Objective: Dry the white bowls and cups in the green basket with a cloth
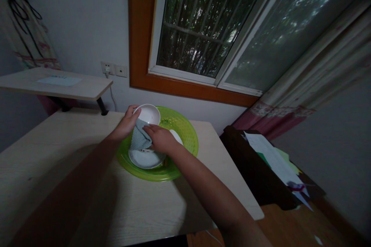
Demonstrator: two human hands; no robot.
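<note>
Mid-frame: bowl point(150, 114) gripped in left hand point(126, 122); cloth point(140, 137) clutched in right hand point(162, 139); wiping seemingly unfinished; more dishes point(146, 160) in basin point(190, 139)

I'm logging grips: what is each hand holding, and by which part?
The left hand holds the white bowl by the left side of its rim; the right hand holds the gray cloth at its right side.

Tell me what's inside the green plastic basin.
Inside the basin are a white round dish near the front and part of another white object by the right hand. The left hand holds a white bowl. The gray cloth and hands hide what's underneath.
</note>
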